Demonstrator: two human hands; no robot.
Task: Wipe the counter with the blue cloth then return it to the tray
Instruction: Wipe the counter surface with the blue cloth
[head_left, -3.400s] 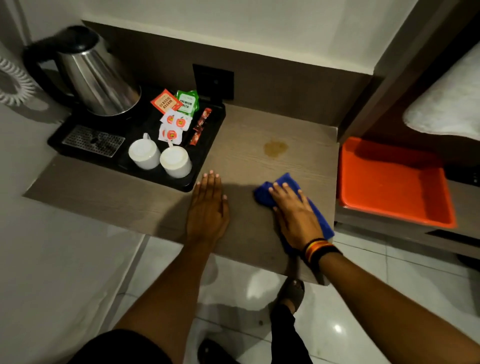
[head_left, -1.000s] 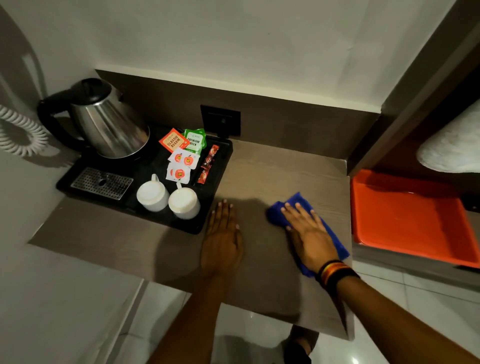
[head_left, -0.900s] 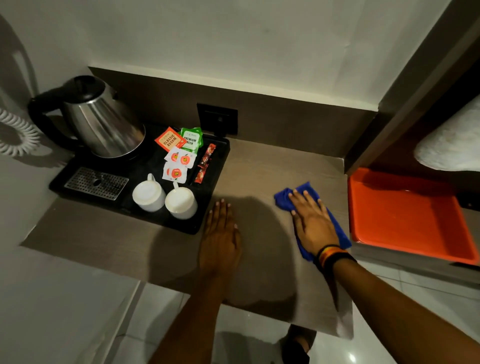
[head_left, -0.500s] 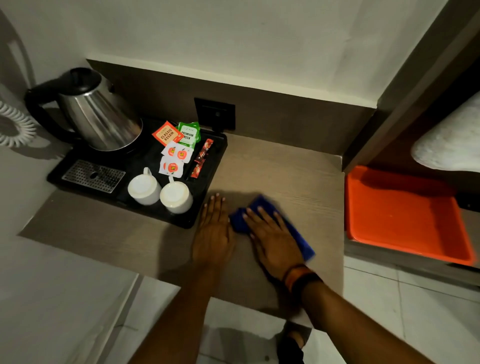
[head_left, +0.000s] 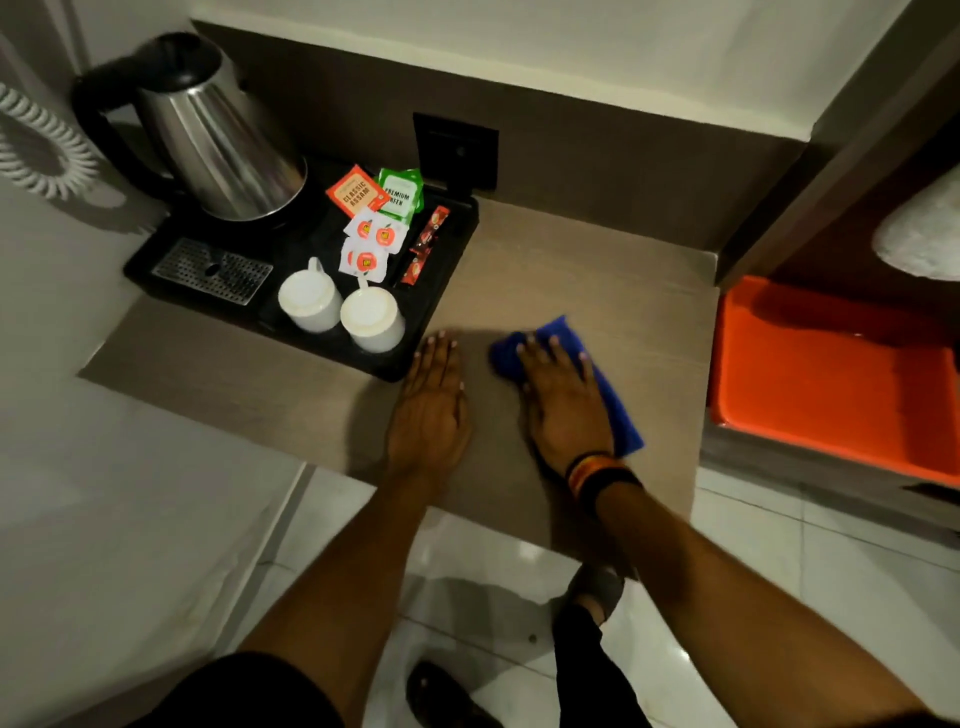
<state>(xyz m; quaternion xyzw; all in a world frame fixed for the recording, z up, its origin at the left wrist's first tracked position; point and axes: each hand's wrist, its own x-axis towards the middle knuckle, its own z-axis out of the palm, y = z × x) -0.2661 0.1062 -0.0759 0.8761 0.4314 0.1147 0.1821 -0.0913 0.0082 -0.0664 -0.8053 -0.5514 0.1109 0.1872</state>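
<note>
The blue cloth (head_left: 618, 410) lies flat on the wooden counter (head_left: 597, 270), mostly covered by my right hand (head_left: 563, 402), which presses down on it with spread fingers. My left hand (head_left: 431, 402) rests flat on the counter beside it, palm down, holding nothing, its fingertips near the black tray's corner. The orange tray (head_left: 831, 374) sits empty on a lower shelf to the right of the counter.
A black tray (head_left: 447, 291) at the counter's left holds a steel kettle (head_left: 218, 140), two upturned white cups (head_left: 340, 312) and several tea sachets (head_left: 374, 218). A wall socket (head_left: 456, 150) is behind. A coiled white cord (head_left: 36, 150) hangs far left. Tiled floor lies below.
My right hand slid the cloth left toward my left hand, then a little back to the right. The brown stain seen earlier is no longer visible. My left hand stayed in place.
</note>
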